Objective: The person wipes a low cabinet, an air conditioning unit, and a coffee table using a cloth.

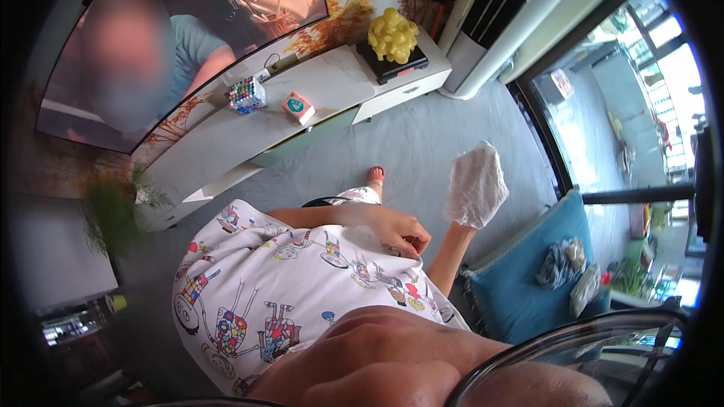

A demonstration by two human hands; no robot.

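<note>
So there's one white cloth (478, 187) covering my right hand above the wrist (461, 235), hiding those fingers; can't tell how open they are or what they grip. My left fingers (415, 234) are loosely curled by my shirt (302, 260), apart from the cloth, contents unclear. Cabinet (207, 139) count: one yellow ornament (392, 35), two small boxes (299, 108).

Legible lettering: none that I could read. Marks: one teal emblem (296, 105) on the orange box (305, 113), which was too small for me to make out.
</note>
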